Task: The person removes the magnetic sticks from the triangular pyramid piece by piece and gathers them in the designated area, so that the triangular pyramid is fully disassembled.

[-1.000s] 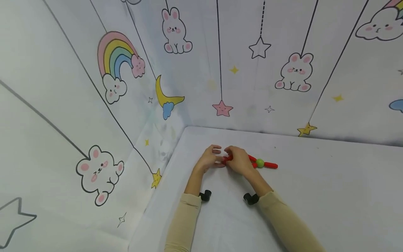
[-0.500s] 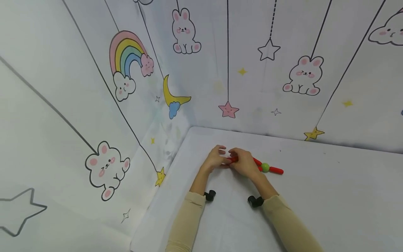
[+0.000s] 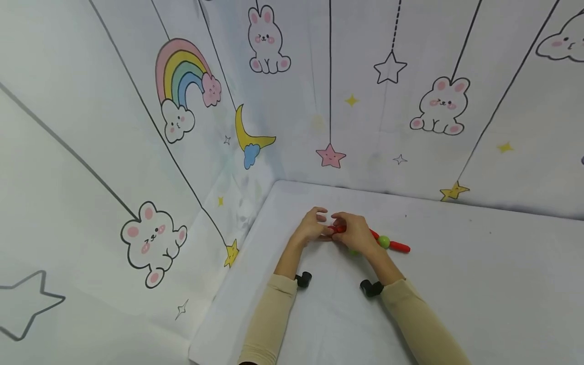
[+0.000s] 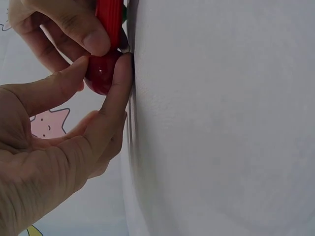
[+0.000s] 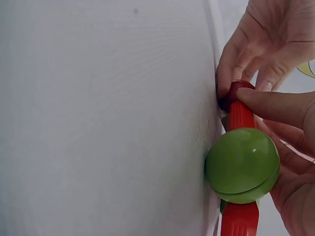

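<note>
A toy structure of red rods and green balls lies on the white table by my hands. My left hand (image 3: 312, 228) pinches a dark red ball (image 4: 101, 73) between thumb and index finger. My right hand (image 3: 358, 234) grips the ribbed red rod (image 4: 109, 22) that meets this ball. A large green ball (image 5: 243, 164) sits on the same line of rods, close to the right hand, with another red rod (image 5: 239, 220) beyond it. In the head view a green ball (image 3: 384, 242) joins rods to the right. The right hand hides part of the structure.
The white table (image 3: 456, 284) ends at a back edge against a cloth wall (image 3: 292, 101) printed with rabbits, stars and a rainbow. A second cloth wall (image 3: 68, 213) stands along the left. Black wrist cameras (image 3: 303, 279) sit on both wrists.
The head view has shifted slightly. Both hands stay together at the dark red ball. A second green ball now shows below the right hand, where it was hidden before.
</note>
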Demonstrator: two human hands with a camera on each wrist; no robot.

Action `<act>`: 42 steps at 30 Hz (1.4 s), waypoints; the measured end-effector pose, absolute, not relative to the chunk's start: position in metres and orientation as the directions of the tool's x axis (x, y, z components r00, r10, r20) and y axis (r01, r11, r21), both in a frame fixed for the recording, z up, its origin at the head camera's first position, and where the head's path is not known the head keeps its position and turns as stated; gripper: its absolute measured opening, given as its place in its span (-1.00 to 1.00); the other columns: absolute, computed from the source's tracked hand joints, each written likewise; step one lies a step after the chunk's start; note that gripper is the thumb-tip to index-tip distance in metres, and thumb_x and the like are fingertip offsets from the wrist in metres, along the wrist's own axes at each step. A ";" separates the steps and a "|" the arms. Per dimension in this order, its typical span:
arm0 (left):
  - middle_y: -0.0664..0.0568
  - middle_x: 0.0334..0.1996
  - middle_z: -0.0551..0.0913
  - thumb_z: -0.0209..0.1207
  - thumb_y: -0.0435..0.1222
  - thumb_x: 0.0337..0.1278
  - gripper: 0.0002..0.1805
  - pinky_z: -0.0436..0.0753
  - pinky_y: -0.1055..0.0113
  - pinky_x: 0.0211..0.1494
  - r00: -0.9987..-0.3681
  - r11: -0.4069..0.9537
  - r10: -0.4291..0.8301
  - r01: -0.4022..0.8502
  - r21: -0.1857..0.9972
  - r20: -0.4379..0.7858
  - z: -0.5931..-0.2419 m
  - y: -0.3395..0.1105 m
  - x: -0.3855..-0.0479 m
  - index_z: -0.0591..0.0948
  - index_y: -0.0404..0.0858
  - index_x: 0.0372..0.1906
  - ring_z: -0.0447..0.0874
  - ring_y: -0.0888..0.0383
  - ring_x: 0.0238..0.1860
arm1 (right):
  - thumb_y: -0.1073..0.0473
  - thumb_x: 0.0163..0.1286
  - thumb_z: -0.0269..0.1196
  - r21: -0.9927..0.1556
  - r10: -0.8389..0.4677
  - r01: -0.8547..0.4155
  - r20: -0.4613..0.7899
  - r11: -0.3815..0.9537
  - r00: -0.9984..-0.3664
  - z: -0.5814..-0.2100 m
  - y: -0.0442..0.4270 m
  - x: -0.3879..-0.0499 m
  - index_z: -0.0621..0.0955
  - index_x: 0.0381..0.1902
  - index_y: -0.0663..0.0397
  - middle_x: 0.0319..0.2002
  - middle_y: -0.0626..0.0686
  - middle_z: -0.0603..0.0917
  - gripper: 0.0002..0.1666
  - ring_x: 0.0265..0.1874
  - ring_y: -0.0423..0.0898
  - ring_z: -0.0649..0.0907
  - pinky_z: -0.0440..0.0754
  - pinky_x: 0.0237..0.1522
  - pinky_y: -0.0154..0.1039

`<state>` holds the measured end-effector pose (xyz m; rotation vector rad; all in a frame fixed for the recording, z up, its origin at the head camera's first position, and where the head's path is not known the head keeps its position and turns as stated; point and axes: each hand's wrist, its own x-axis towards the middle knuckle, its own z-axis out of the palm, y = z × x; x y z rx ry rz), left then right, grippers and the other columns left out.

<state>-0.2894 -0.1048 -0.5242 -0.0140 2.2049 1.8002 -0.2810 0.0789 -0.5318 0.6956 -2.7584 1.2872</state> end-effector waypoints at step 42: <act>-0.37 0.39 0.40 0.34 -0.55 0.23 -0.23 0.75 0.13 0.14 -0.991 0.193 0.001 -0.135 0.972 -0.137 -0.514 -0.148 -0.326 0.34 -0.28 0.51 0.60 -0.14 0.24 | 0.33 0.20 0.55 -0.763 -0.388 -0.342 0.130 0.548 -0.913 -0.532 0.087 -0.284 0.66 0.24 0.21 -0.01 0.17 0.73 -0.38 -0.01 0.07 0.71 0.71 0.11 0.05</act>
